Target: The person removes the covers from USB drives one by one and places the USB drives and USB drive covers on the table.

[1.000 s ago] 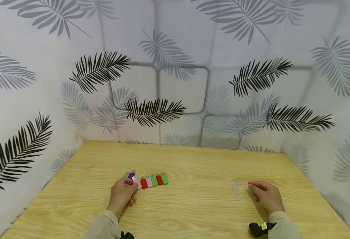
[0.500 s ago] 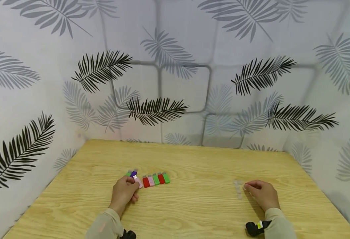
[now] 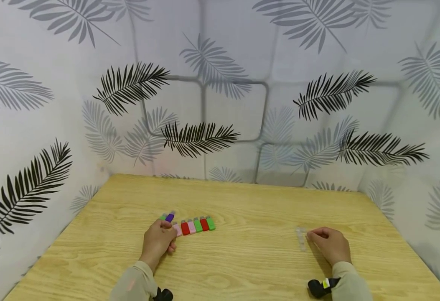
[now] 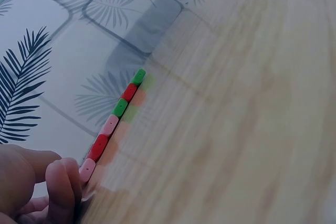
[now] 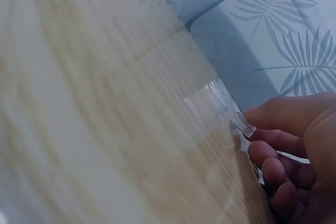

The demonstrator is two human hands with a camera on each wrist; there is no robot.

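Note:
Near the left end of a row of USB flash drives, my left hand [image 3: 157, 241] pinches a pink USB flash drive [image 3: 177, 229]. In the left wrist view that pink drive lies flush with the row, against the fingertips. A purple drive [image 3: 170, 217] and a partly hidden green drive [image 3: 163, 217] lie just beyond this hand. Over on the right, my right hand [image 3: 330, 245] pinches a small clear cap [image 5: 243, 126] between thumb and fingers. Beside it stands a short line of clear caps [image 3: 301, 239], hard to make out against the wood.
The row continues rightward with a red drive [image 3: 185, 228], a pink one [image 3: 192, 227], then green, red and green [image 3: 210, 223]. All lie on a wooden table [image 3: 250, 267], which meets a leaf-patterned backdrop [image 3: 227, 104] at its rear edge.
The pink drive under my left hand has turned from tilted to lined up with the row. My right hand has moved slightly left, closer to the clear caps.

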